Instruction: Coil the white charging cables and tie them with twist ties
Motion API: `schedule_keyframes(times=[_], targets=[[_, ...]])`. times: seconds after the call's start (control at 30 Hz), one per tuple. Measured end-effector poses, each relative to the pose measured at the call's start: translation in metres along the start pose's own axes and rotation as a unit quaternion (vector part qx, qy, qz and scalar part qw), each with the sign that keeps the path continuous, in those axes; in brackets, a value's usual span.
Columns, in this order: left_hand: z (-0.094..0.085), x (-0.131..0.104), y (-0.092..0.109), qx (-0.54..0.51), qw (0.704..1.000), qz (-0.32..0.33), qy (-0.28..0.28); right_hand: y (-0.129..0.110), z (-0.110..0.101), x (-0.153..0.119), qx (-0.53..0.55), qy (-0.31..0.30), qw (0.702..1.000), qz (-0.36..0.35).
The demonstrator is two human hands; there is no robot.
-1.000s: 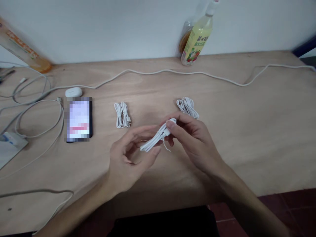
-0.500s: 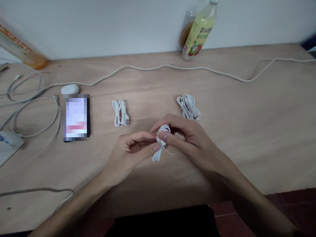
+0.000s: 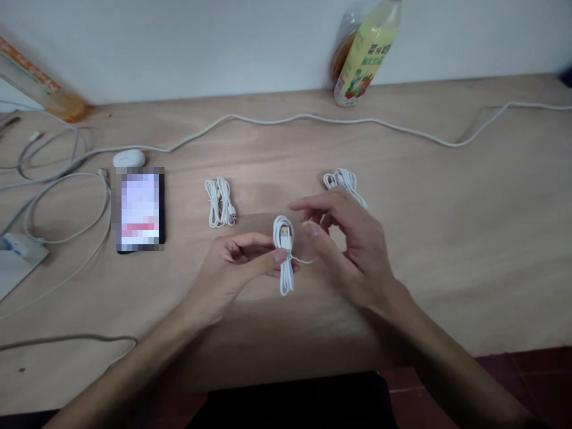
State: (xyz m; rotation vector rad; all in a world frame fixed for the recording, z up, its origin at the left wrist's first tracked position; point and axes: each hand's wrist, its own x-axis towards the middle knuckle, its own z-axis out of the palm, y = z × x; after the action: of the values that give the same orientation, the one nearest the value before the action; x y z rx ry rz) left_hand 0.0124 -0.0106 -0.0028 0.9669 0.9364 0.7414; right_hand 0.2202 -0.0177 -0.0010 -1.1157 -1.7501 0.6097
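My left hand [image 3: 236, 265] pinches a coiled white cable [image 3: 286, 281] over the table [image 3: 451, 238], plug [image 3: 286, 239] showing. My right hand [image 3: 360, 250] is just beside it, thumb and fingers spread; can't quite tell whether the thin tie [image 3: 302, 261] touches it.

The wooden counter [image 3: 447, 238] bears a left bundle [image 3: 220, 202] of white cable and, well apart, a right bundle [image 3: 346, 180], partly hidden. Further left lie a phone [image 3: 139, 208] and, just behind it, a white case [image 3: 129, 158]. A cord [image 3: 305, 116] crosses the rear, near a yellow bottle [image 3: 364, 62].
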Motion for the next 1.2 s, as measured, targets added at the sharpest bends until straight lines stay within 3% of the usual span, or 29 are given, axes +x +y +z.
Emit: schedule_keyframes(times=[0.07, 0.13, 0.3, 0.6, 1.0, 1.2], targets=[[0.000, 0.002, 0.000, -0.029, 0.999, 0.000, 0.037, 0.004, 0.000, -0.003, -0.067, 0.028, 0.994, -0.078], [-0.001, 0.004, 0.000, -0.046, 0.997, 0.003, 0.064, 0.007, 0.003, -0.005, -0.115, 0.019, 0.984, -0.138], [-0.003, 0.005, 0.001, -0.051, 0.993, 0.016, 0.103, 0.011, 0.013, -0.006, -0.170, 0.001, 0.961, -0.218], [0.004, 0.003, 0.006, -0.076, 0.988, -0.050, 0.126, 0.009, 0.010, -0.006, -0.216, -0.009, 0.944, -0.249], [-0.001, 0.002, 0.001, -0.023, 0.991, -0.023, 0.129, 0.004, 0.014, -0.009, -0.292, -0.008, 0.913, -0.284], [0.003, 0.003, 0.004, -0.071, 0.991, -0.039, 0.110, 0.006, 0.020, -0.011, -0.267, 0.017, 0.923, -0.278]])
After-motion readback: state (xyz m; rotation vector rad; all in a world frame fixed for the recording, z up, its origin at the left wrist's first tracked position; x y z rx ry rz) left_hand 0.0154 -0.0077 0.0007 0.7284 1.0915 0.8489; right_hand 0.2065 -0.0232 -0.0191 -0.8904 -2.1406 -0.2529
